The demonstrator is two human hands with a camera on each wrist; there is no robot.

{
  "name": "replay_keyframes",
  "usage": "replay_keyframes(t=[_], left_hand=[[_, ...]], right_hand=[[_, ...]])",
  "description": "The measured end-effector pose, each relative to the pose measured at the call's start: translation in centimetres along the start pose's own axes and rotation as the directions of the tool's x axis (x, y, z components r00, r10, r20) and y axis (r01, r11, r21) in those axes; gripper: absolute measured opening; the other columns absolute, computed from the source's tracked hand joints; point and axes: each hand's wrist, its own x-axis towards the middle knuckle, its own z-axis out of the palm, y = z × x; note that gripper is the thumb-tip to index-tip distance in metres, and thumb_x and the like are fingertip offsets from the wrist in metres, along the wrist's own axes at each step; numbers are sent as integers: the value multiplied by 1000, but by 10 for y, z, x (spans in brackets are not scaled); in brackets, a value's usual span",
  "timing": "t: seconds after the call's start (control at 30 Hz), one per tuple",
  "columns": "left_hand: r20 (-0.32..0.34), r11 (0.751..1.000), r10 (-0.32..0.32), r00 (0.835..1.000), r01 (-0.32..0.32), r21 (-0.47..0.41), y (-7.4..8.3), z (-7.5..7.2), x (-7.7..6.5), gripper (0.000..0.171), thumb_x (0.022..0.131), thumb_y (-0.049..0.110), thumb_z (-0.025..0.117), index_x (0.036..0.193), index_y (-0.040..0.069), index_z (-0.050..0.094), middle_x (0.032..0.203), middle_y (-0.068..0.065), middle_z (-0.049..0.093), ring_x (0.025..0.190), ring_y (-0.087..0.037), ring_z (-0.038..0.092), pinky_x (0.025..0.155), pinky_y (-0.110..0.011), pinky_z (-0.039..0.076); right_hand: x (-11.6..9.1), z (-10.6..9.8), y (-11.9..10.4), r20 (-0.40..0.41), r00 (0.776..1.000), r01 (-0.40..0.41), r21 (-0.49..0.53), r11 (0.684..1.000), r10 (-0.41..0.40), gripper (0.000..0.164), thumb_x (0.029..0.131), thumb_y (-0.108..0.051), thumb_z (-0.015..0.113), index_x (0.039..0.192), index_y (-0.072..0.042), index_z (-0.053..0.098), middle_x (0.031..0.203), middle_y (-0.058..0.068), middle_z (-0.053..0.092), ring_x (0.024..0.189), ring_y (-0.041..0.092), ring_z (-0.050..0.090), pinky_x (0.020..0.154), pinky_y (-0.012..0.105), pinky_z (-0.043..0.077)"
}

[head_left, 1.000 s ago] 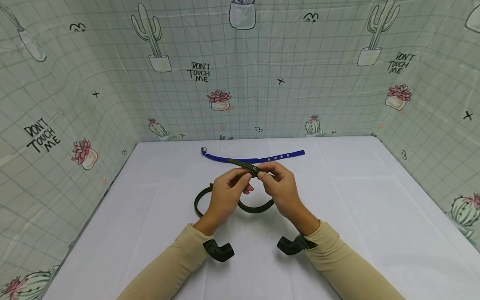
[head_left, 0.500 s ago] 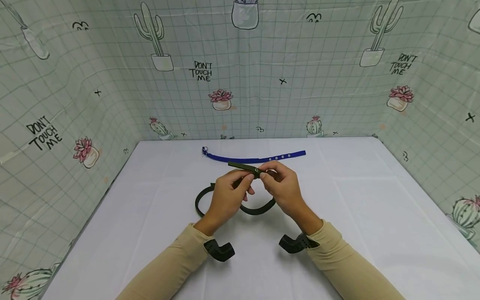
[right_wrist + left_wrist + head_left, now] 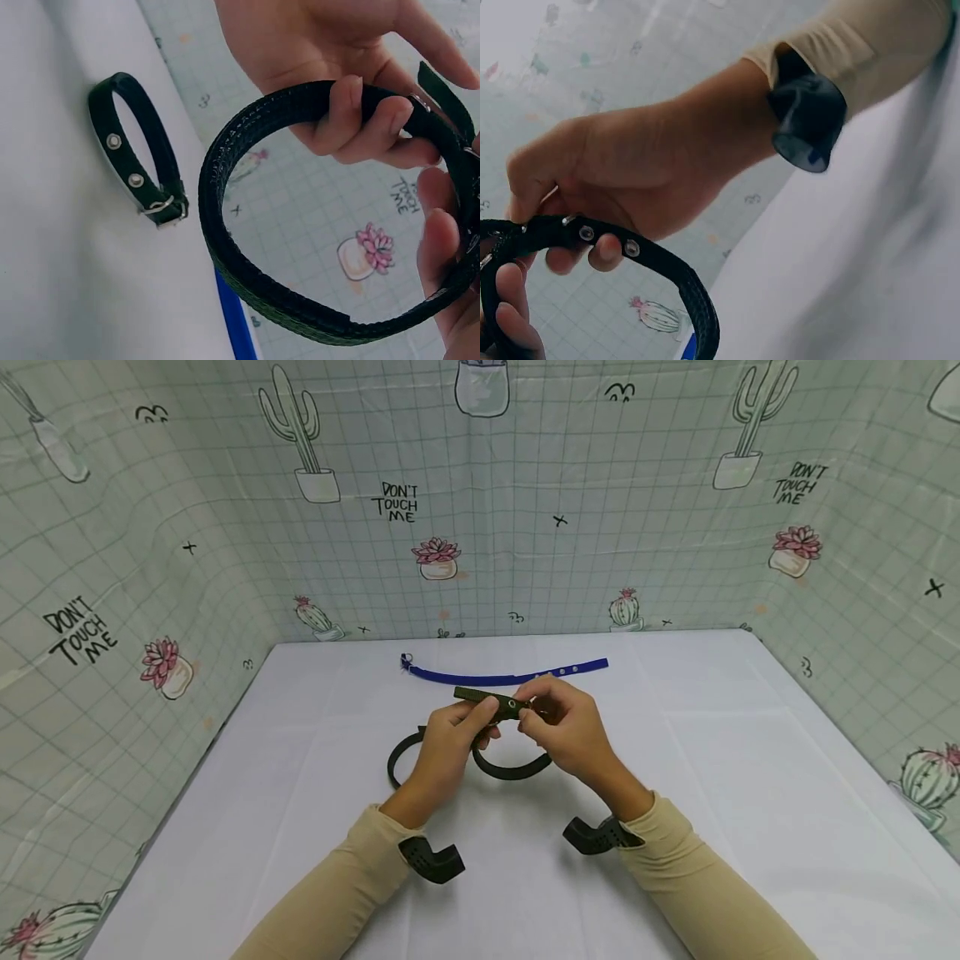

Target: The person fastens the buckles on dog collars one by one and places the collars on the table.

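Note:
A dark green pet collar (image 3: 513, 772) with metal eyelets is held up between both hands, its loop hanging below and its strap end pointing left. My left hand (image 3: 442, 752) grips the strap with the thumb lying on top. My right hand (image 3: 573, 731) pinches the collar at its metal buckle, fingertips close beside an eyelet. In the right wrist view, the looped collar (image 3: 255, 285) shows its stitched inner side, and the strap tip sticks out past the left hand's fingers. The buckle itself is mostly hidden by the right fingers.
A second green collar (image 3: 397, 758), buckled into a ring, stands on the white table (image 3: 712, 810) behind the left hand. Farther back a blue collar (image 3: 472, 680) lies stretched out. A patterned cloth (image 3: 517, 493) hangs around the table.
My left thumb has shifted onto the top of the strap. My right hand has drawn slightly right, and the held strap has turned so its eyelet faces up more.

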Motion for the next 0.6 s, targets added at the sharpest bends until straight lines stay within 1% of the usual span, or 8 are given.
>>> replay_keyframes(t=[0.1, 0.2, 0.3, 0.37, 0.43, 0.6], left_hand=[[-30, 994, -69, 997, 66, -88, 2, 0, 1, 37, 101, 25, 60, 89, -9, 70, 74, -5, 62, 71, -17, 52, 72, -30, 43], [-38, 989, -85, 996, 80, -128, 4, -1, 2, 37, 100, 21, 60, 89, -13, 69, 75, -5, 63, 72, -18, 52, 73, -30, 43], [-40, 989, -57, 998, 51, -137, 5, -2, 2, 35, 99, 17, 59, 94, -16, 68, 77, -6, 64, 73, -18, 53, 72, -29, 43], [-45, 991, -34, 998, 28, -134, 6, -3, 2, 32, 99, 15, 59, 97, -15, 68, 78, -6, 65, 74, -18, 54, 70, -28, 43], [-45, 992, -9, 999, 3, -126, 7, -3, 2, 28, 98, 14, 60, 102, -13, 67, 82, -6, 65, 75, -17, 56, 69, -27, 44], [-26, 988, 23, 999, -27, -154, 9, -6, 2, 18, 97, 9, 60, 110, -2, 56, 99, -9, 62, 78, -15, 62, 68, -25, 46]], right_hand=[[1, 2, -18, 0, 998, 67, -66, 996, -67, 18, 83, 14, 61, 98, 5, 66, 97, 16, 65, 73, 19, 60, 58, 24, 49], [2, 3, -27, 2, 994, 105, -119, 987, -105, 18, 82, 14, 62, 96, 6, 66, 95, 16, 66, 75, 18, 57, 59, 24, 48], [1, 4, -17, 5, 992, 127, -147, 981, -128, 19, 82, 13, 64, 98, 4, 68, 97, 15, 67, 77, 17, 56, 59, 24, 47], [1, 4, -7, 8, 990, 142, -165, 976, -143, 19, 83, 12, 67, 100, 3, 70, 99, 14, 67, 79, 17, 57, 59, 25, 47], [1, 5, 3, 11, 987, 157, -185, 970, -157, 20, 84, 8, 71, 102, 0, 71, 100, 11, 68, 79, 17, 57, 60, 26, 47], [2, 5, 9, 28, 982, 188, -195, 963, -186, 18, 87, -1, 73, 104, -8, 73, 98, 2, 68, 77, 14, 55, 61, 28, 47]])
